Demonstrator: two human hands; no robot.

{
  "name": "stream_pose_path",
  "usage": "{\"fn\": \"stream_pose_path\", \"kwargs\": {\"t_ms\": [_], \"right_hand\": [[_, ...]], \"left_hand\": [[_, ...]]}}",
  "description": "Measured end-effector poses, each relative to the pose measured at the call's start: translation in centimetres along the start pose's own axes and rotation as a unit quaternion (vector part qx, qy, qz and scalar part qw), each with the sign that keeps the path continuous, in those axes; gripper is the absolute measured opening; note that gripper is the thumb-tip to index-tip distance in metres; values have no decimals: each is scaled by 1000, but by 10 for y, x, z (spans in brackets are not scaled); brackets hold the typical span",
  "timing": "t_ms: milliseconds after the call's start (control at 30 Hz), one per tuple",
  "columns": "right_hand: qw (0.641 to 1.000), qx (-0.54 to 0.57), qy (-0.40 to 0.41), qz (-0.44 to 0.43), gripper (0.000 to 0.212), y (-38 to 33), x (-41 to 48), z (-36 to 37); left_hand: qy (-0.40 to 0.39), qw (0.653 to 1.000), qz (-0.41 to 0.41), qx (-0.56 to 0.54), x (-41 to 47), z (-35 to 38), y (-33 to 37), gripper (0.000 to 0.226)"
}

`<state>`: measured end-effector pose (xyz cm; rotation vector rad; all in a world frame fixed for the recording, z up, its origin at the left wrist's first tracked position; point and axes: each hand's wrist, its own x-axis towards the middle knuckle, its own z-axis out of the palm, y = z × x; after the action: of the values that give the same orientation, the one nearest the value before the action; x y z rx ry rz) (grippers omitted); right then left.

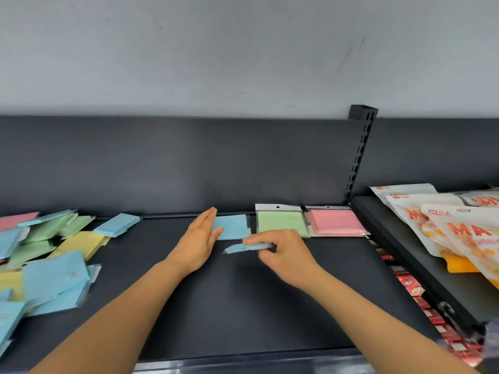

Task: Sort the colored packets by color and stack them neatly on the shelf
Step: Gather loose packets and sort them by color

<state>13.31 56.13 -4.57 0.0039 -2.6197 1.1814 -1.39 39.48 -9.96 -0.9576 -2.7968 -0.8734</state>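
Note:
On the dark shelf (237,298), three packets lie in a row against the back panel: a blue packet (234,225), a green packet (282,222) and a pink packet (334,221). My left hand (198,242) lies with straight fingers against the left edge of the blue packet. My right hand (280,251) pinches a second blue packet (243,248), held nearly flat just in front of the row. A loose heap of mixed packets (48,255), blue, green, yellow and pink, covers the shelf's left end.
A slotted upright post (357,157) stands behind the pink packet. To the right, a neighbouring shelf (421,263) carries white and orange snack bags (459,230). Small red boxes (421,295) show in the gap below between the shelves.

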Motion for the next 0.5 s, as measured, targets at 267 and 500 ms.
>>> {"fn": "stream_pose_path", "kwargs": {"t_ms": [267, 500], "right_hand": [[981, -55, -174, -68, 34, -3, -20, 38], [976, -8, -217, -26, 18, -3, -25, 28]], "left_hand": [[23, 998, -37, -52, -11, -24, -6, 53], [-5, 999, -12, -30, -28, -28, -10, 52]]}}
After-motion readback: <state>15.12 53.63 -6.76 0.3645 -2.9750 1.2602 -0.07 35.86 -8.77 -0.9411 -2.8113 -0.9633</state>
